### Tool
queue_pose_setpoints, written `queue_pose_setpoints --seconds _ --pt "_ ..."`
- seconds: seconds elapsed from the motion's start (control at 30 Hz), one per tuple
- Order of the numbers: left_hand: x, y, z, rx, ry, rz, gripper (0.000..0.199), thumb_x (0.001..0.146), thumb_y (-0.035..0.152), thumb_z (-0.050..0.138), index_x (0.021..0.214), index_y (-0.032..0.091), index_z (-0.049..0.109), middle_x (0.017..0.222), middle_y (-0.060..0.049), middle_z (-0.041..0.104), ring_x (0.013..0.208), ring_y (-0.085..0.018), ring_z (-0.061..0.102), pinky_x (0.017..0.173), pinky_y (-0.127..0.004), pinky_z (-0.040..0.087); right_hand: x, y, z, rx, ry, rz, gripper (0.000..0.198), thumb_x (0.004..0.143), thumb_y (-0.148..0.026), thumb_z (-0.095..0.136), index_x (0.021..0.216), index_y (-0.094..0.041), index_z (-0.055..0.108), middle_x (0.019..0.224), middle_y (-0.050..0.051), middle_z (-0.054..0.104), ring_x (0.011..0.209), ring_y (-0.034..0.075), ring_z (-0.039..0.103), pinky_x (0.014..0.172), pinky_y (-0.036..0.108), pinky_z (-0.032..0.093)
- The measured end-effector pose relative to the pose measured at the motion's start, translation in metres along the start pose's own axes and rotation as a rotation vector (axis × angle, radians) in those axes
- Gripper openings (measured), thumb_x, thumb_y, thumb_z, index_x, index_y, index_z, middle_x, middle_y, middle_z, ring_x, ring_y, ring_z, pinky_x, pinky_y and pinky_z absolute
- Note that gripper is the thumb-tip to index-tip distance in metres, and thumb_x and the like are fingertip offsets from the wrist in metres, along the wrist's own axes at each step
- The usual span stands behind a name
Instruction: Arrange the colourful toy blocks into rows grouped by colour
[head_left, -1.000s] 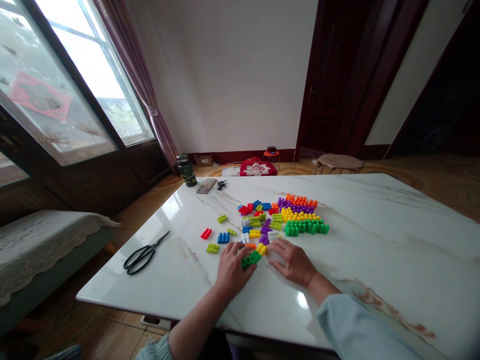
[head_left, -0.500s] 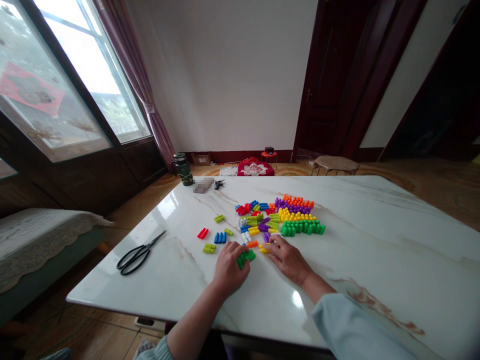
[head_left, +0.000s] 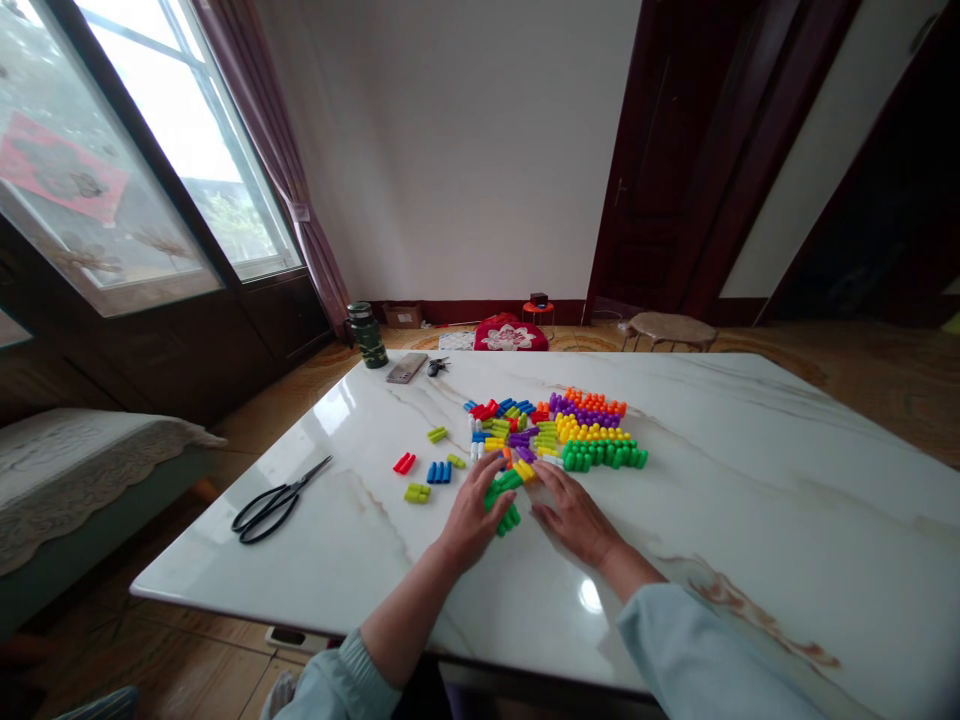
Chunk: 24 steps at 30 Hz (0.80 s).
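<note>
My left hand (head_left: 474, 515) is curved round green plastic toy blocks (head_left: 504, 482), with the thumb on the near side and the fingers on the far side. My right hand (head_left: 576, 515) is beside it, its fingers stretched out and the thumb apart. Its fingertips are at a yellow block (head_left: 523, 470) that lies against the green ones; whether they press on it I cannot tell. Just beyond both hands is a mixed pile of coloured blocks (head_left: 517, 425). Rows of green blocks (head_left: 604, 455), yellow blocks (head_left: 592, 429), purple blocks (head_left: 585, 411) and orange blocks (head_left: 596, 400) stand to the right.
Loose blue blocks (head_left: 439, 472), red blocks (head_left: 404, 463) and lime blocks (head_left: 417, 493) lie left of my hands. Black-handled scissors (head_left: 274, 507) rest farther left on the marble-look table (head_left: 750, 500). A camouflage flask (head_left: 367, 335), phone (head_left: 407, 368) and keys (head_left: 436, 367) are at the back left.
Both hands have moved slightly away from me, and the left also to the right. The green and yellow blocks have come together between them.
</note>
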<state>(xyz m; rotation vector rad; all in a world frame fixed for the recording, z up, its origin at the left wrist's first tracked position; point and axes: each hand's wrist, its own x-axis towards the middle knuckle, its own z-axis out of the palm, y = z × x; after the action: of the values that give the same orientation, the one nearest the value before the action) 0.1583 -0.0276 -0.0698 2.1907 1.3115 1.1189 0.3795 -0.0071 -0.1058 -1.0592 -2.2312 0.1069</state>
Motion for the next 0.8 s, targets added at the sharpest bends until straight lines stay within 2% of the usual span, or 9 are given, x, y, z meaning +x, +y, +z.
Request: queue_pose_setpoints --seconds 0.1,0.2,0.27,0.4,0.5,0.57,0.67,0.7,0.8 --pt "-0.017 -0.003 -0.017 0.059 0.041 -0.065 0.057 0.094 0.052 0.046 0.144 0.024 0.040 0.149 -0.012 0.043 0.138 -0.025 0.040 0.113 -0.045 0.037 0.000 -0.001 -0.001 0.000 0.004 0.022 0.055 0.092 -0.032 0.051 0.144 -0.019 0.038 0.141 0.015 0.050 0.133 0.028 0.045 0.111 0.050 0.042" --pt "-0.038 -0.016 -0.032 0.260 -0.149 -0.017 0.100 0.074 0.071 0.062 0.152 0.019 0.026 0.154 -0.018 0.035 0.143 -0.035 0.031 0.115 -0.055 0.029 0.001 -0.001 -0.002 0.009 0.000 0.016 0.052 0.092 -0.031 0.053 0.141 -0.018 0.041 0.138 0.016 0.051 0.131 0.028 0.047 0.110 0.050 0.043" --pt "-0.045 -0.023 -0.033 0.372 -0.229 0.011 0.111 0.067 0.076 0.064 0.152 0.016 0.025 0.155 -0.020 0.031 0.144 -0.038 0.026 0.116 -0.058 0.024 0.002 -0.002 -0.002 0.016 0.018 0.012 0.048 0.092 -0.030 0.052 0.138 -0.018 0.043 0.135 0.016 0.053 0.129 0.028 0.049 0.109 0.049 0.044" --pt "-0.032 -0.028 -0.015 0.464 -0.205 -0.050 0.102 0.071 0.077 0.059 0.149 0.016 0.034 0.155 -0.021 0.033 0.144 -0.038 0.027 0.116 -0.057 0.026 0.003 -0.004 -0.005 0.021 0.066 0.022 0.038 0.095 -0.032 0.047 0.131 -0.018 0.049 0.129 0.015 0.057 0.125 0.027 0.053 0.106 0.048 0.046" --pt "-0.016 -0.027 0.001 0.471 -0.149 -0.080 0.099 0.071 0.077 0.059 0.147 0.017 0.037 0.154 -0.020 0.035 0.144 -0.037 0.028 0.116 -0.058 0.024 0.001 -0.007 -0.012 0.014 0.035 0.014 0.039 0.096 -0.038 0.046 0.129 -0.016 0.050 0.127 0.017 0.058 0.123 0.027 0.055 0.103 0.046 0.048" --pt "-0.011 -0.028 0.007 0.465 -0.104 -0.076 0.096 0.071 0.075 0.060 0.146 0.019 0.039 0.153 -0.018 0.037 0.143 -0.036 0.031 0.116 -0.057 0.023 0.001 -0.012 -0.017 0.011 -0.026 -0.024 0.050 0.091 -0.047 0.055 0.129 -0.016 0.050 0.127 0.017 0.058 0.123 0.029 0.054 0.103 0.047 0.048" --pt "-0.012 -0.032 0.010 0.460 -0.081 -0.059 0.095 0.073 0.074 0.059 0.147 0.019 0.038 0.152 -0.017 0.039 0.142 -0.035 0.032 0.117 -0.055 0.023 0.001 -0.024 -0.020 0.012 -0.123 -0.059 0.071 0.074 -0.055 0.073 0.130 -0.020 0.049 0.126 0.015 0.059 0.120 0.031 0.055 0.103 0.048 0.046" --pt "-0.013 -0.033 0.010 0.462 -0.080 -0.055 0.095 0.074 0.075 0.058 0.147 0.018 0.038 0.152 -0.017 0.039 0.142 -0.035 0.032 0.117 -0.055 0.023 0.001 -0.029 -0.018 0.012 -0.143 -0.046 0.068 0.073 -0.051 0.076 0.129 -0.021 0.050 0.124 0.012 0.060 0.118 0.030 0.056 0.101 0.047 0.047" --pt "-0.014 -0.036 0.010 0.475 -0.080 -0.051 0.092 0.076 0.074 0.055 0.146 0.017 0.039 0.152 -0.017 0.040 0.143 -0.034 0.032 0.117 -0.054 0.022 0.000 -0.042 -0.009 -0.002 -0.123 0.022 0.042 0.078 -0.032 0.073 0.115 -0.023 0.055 0.113 0.008 0.062 0.108 0.025 0.059 0.093 0.040 0.051"
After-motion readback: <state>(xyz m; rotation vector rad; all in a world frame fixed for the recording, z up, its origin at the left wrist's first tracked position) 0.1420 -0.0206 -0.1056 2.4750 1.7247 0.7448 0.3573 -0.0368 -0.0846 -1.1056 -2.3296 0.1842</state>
